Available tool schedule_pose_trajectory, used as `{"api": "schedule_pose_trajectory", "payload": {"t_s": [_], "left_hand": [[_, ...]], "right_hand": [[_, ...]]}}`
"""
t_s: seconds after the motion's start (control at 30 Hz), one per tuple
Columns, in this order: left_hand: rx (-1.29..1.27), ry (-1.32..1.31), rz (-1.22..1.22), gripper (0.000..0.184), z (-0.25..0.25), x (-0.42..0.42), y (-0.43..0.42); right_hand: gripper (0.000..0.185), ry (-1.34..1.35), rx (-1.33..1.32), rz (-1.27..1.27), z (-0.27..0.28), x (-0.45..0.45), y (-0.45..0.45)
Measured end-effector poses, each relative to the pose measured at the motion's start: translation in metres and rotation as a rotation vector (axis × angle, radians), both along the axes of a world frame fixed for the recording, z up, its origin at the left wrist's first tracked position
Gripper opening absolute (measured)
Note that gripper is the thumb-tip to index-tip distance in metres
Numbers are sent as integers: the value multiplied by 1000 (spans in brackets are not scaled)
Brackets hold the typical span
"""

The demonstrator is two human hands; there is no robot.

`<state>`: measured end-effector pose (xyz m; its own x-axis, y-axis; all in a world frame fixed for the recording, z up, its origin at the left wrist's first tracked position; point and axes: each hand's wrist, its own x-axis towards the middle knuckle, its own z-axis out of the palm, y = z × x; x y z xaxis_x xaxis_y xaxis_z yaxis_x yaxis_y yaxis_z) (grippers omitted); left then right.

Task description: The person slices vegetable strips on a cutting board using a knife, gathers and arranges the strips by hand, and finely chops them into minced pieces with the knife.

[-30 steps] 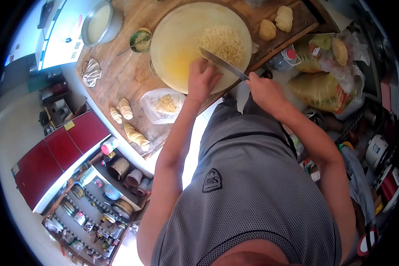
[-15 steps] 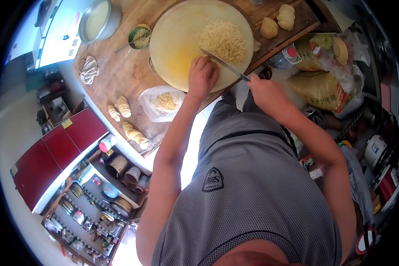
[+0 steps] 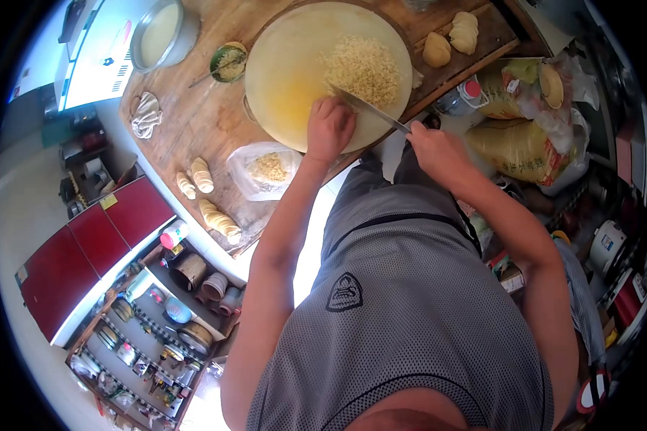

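Note:
My right hand (image 3: 440, 152) is wrapped around the handle of a knife (image 3: 370, 109), whose blade slants up and left across the round cutting board (image 3: 280, 54). My left hand (image 3: 331, 129) rests on the board's near part with its fingers curled down, close beside the blade. Whatever those fingers press on is hidden beneath them. A heap of finely chopped pale food (image 3: 366, 70) lies on the board just beyond the blade. A plastic bag (image 3: 255, 183) with similar pale bits sits left of my left forearm.
On the wooden table (image 3: 201, 118) stand a metal pot (image 3: 167, 39) and a small green bowl (image 3: 228, 63). A crumpled cloth (image 3: 146, 115) and several dough rolls (image 3: 219, 221) lie at the left. Two dough pieces (image 3: 436, 50) rest at the right, near yellow sacks (image 3: 514, 147).
The knife has risen slightly and shifted a little right with my right hand. My left hand stays almost in place, still curled on the board.

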<state>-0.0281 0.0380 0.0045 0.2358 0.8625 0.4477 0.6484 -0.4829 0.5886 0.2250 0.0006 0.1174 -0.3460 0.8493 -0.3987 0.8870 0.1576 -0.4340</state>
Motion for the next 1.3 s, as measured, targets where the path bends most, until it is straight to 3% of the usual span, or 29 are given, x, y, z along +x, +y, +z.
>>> {"api": "schedule_pose_trajectory", "payload": {"t_s": [0.33,0.63,0.77,0.9,1.23,1.3], "left_hand": [[19,-6,-3,15,2,1,2],[4,-20,10,15,2,0,-2],[24,-14,8,15,3,2,0],[3,11,-6,15,1,-1,-1],[16,-11,12,15,3,0,-2],[24,-26,9,15,5,1,-2]], "right_hand": [[21,43,16,-20,-23,-27,10],[19,38,13,-15,14,-15,-4],[17,49,3,-37,-23,-31,7],[17,74,44,-18,-25,-34,12],[23,21,-33,-9,16,-11,-3],[22,35,-43,-31,4,-21,-3]]}}
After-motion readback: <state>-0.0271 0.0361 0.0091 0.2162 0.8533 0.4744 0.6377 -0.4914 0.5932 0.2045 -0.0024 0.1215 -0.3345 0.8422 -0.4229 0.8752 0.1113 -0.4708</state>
